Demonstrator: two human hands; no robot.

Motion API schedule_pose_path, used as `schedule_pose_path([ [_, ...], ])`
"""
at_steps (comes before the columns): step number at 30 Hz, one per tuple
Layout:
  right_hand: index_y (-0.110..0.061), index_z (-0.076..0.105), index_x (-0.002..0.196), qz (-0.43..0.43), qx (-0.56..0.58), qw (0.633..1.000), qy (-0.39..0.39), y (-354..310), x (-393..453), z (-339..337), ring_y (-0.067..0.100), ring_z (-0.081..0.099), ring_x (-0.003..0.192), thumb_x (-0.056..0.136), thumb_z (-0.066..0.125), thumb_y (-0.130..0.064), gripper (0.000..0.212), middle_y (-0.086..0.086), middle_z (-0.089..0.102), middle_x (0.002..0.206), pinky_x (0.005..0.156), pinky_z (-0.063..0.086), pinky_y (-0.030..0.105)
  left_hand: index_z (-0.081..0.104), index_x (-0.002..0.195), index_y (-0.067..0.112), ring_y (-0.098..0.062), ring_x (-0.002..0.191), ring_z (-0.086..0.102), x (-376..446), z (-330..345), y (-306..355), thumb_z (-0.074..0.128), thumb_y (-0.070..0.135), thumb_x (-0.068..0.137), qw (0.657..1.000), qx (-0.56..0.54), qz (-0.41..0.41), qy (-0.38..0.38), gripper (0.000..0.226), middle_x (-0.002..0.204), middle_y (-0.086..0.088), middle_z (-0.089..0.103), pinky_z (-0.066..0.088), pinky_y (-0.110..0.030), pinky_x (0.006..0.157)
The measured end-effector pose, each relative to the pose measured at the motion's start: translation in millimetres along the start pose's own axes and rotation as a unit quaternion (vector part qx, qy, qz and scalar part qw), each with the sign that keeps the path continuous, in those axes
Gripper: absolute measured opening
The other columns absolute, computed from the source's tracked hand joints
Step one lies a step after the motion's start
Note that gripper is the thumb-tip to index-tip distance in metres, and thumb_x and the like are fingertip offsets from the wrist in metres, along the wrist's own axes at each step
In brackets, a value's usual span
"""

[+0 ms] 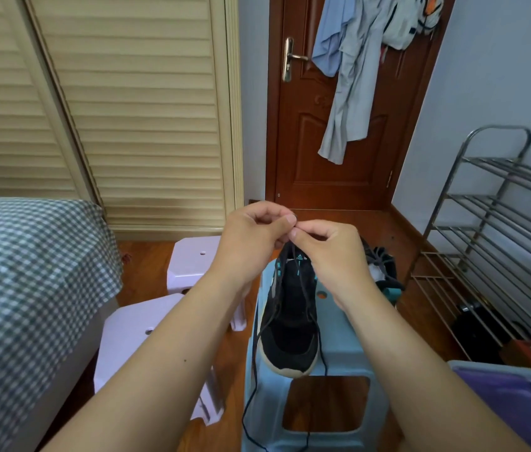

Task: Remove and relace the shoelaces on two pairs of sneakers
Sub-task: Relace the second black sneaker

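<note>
Matt black cloth sneaker [291, 324] on smooth blue plastic stool [352, 324] — glossy wooden door [339, 132], shiny metal rack [498, 230].

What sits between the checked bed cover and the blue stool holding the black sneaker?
In the head view, two white plastic stools stand on the wooden floor between the checked bed cover and the blue stool.

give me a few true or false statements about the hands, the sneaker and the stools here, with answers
1. The black sneaker rests on the blue stool. True.
2. The left hand lies flat on the bed. False: it is raised over the sneaker, fingertips meeting the right hand, pinching the black shoelace.
3. The lace is fully removed. False: it still runs through the shoe.
4. Lace ends hang over the stool's front. True.
5. The white stools stand right of the blue stool. False: left.
</note>
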State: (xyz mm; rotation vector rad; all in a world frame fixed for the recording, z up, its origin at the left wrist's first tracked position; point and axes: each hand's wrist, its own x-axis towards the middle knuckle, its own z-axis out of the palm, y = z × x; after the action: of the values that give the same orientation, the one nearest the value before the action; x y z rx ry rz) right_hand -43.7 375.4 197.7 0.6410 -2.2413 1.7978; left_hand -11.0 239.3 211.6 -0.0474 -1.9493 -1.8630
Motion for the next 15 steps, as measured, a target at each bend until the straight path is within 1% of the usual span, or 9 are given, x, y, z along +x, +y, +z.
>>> schedule_pose_path([
  [2,-0.026,0.081,0.094,0.0,-0.017,1.0,-0.007,2,1,0,0.003,0.07,0.092,0.092,0.07,-0.023,0.011,-0.015,0.076,0.088,0.091,0.056,0.035,0.074,0.092,0.019,-0.013,0.078,0.065,-4,0,-8,0.071,0.011,0.093,1.0,0.005,0.009,0.007,0.009,0.079,0.002,0.069,0.056,-0.028,0.074],
  [3,-0.026,0.081,0.096,0.004,-0.023,1.0,-0.008,3,1,0,0.002,0.069,0.094,0.092,0.071,-0.024,0.011,-0.015,0.076,0.091,0.092,0.055,0.034,0.072,0.1,0.022,-0.012,0.086,0.066,-7,-2,-17,0.073,0.016,0.093,1.0,0.021,0.011,0.007,0.01,0.087,0.003,0.07,0.057,-0.029,0.081],
  [4,-0.026,0.081,0.098,0.012,-0.025,1.0,-0.004,4,2,0,0.001,0.068,0.095,0.092,0.071,-0.025,0.011,-0.016,0.076,0.093,0.093,0.055,0.033,0.069,0.11,0.026,-0.008,0.097,0.066,-10,-5,-32,0.076,0.021,0.091,0.999,0.047,0.005,-0.004,0.021,0.1,0.005,0.071,0.055,-0.029,0.09],
  [5,-0.025,0.08,0.098,0.024,-0.02,0.999,0.003,5,2,0,-0.001,0.068,0.094,0.091,0.072,-0.026,0.011,-0.016,0.076,0.094,0.092,0.054,0.031,0.064,0.121,0.03,-0.005,0.11,0.063,-15,-8,-50,0.078,0.024,0.089,0.996,0.076,-0.012,-0.035,0.036,0.114,0.009,0.069,0.052,-0.029,0.099],
  [7,-0.024,0.08,0.098,0.059,0.003,0.998,0.011,6,4,-2,-0.002,0.067,0.083,0.092,0.072,-0.025,0.011,-0.016,0.075,0.086,0.083,0.054,0.027,0.048,0.143,0.036,0.0,0.13,0.05,-28,-12,-88,0.082,0.023,0.085,0.979,0.138,-0.072,-0.132,0.069,0.138,0.019,0.057,0.043,-0.029,0.11],
  [8,-0.022,0.08,0.098,0.072,0.013,0.997,0.01,6,5,-2,-0.001,0.064,0.075,0.092,0.071,-0.025,0.011,-0.014,0.073,0.08,0.077,0.053,0.025,0.041,0.149,0.037,0.0,0.135,0.047,-34,-11,-105,0.083,0.02,0.084,0.969,0.157,-0.098,-0.166,0.08,0.144,0.022,0.051,0.041,-0.031,0.114],
  [9,-0.02,0.079,0.1,0.082,0.018,0.996,0.006,5,5,-2,-0.001,0.062,0.069,0.093,0.071,-0.023,0.011,-0.012,0.071,0.076,0.072,0.051,0.023,0.037,0.152,0.037,-0.002,0.137,0.045,-38,-10,-120,0.083,0.016,0.083,0.962,0.167,-0.116,-0.182,0.086,0.147,0.023,0.047,0.04,-0.034,0.117],
  [11,-0.018,0.079,0.102,0.094,0.016,0.995,-0.005,2,5,-3,0.002,0.06,0.064,0.094,0.069,-0.022,0.013,-0.005,0.07,0.072,0.069,0.052,0.023,0.031,0.155,0.035,-0.003,0.14,0.043,-43,-4,-136,0.083,0.01,0.081,0.959,0.181,-0.125,-0.18,0.094,0.15,0.025,0.043,0.037,-0.033,0.119],
  [15,-0.018,0.076,0.108,0.077,0.029,0.997,0.013,-27,18,-13,0.006,0.058,0.063,0.095,0.067,-0.022,0.016,-0.001,0.07,0.071,0.073,0.055,0.028,0.024,0.159,0.031,0.002,0.139,0.042,-49,1,-146,0.084,0.005,0.078,0.961,0.188,-0.128,-0.158,0.104,0.152,0.024,0.043,0.035,-0.03,0.12],
])
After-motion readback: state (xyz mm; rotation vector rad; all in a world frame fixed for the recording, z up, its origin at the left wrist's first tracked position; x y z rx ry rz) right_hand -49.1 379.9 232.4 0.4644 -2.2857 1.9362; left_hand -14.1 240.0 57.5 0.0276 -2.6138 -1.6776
